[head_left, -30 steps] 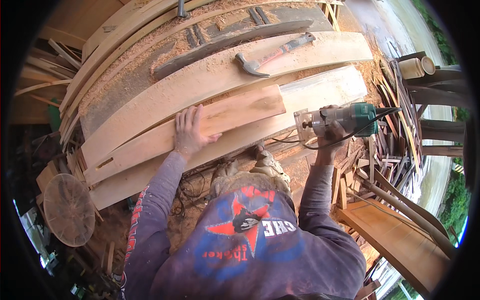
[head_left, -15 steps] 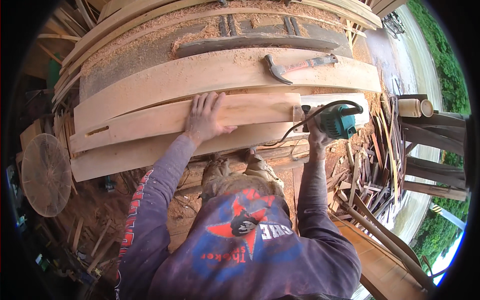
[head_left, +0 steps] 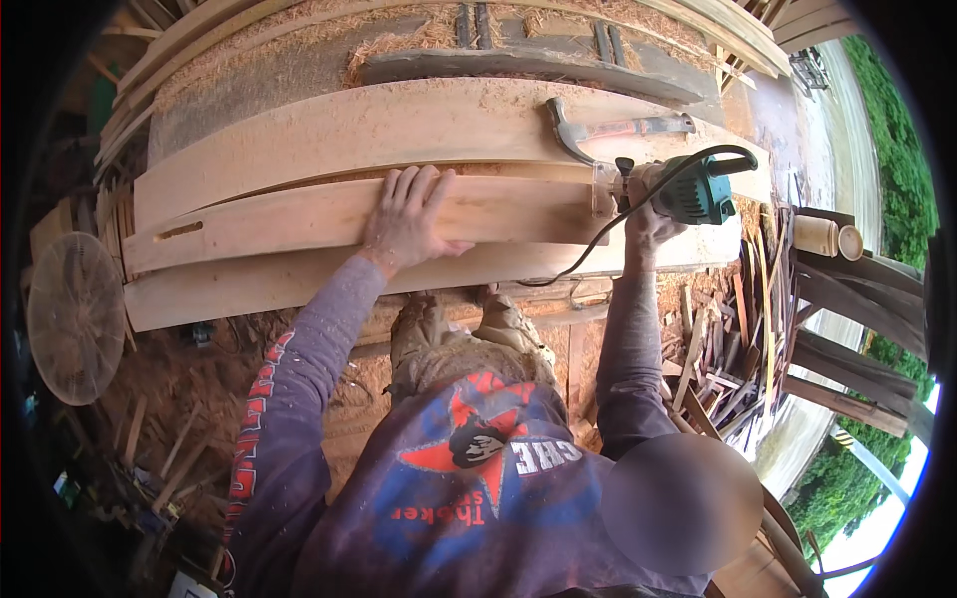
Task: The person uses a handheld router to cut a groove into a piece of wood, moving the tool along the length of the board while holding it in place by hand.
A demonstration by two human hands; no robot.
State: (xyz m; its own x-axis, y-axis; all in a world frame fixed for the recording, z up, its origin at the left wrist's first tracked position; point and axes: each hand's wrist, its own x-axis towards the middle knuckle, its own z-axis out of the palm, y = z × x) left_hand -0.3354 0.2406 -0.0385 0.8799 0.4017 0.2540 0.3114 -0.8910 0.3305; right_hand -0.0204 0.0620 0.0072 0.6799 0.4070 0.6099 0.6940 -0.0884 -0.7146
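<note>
A teal trim router point(head_left: 698, 189) with a clear base is in my right hand point(head_left: 653, 221). Its base sits at the far corner of the right end of a narrow, gently curved board point(head_left: 299, 214). That board has a slot cut near its left end. My left hand point(head_left: 411, 221) spans the board near its middle, fingers over the far edge and thumb by the near edge. Under it lies a wider pale board point(head_left: 249, 289). Beyond, a claw hammer point(head_left: 623, 128) rests on another curved board point(head_left: 349, 125), its claw close to the router.
The router's black cord point(head_left: 598, 239) loops across the boards. Wood shavings point(head_left: 399, 45) litter the bench's far side. A round fan point(head_left: 77, 319) stands at left. Scrap wood strips point(head_left: 713, 339) are heaped at right, by stacked dark planks point(head_left: 857, 289).
The router has moved away from me along the board's right end, from its near corner to its far corner. My left hand keeps its place on the board. The whole view has shifted slightly.
</note>
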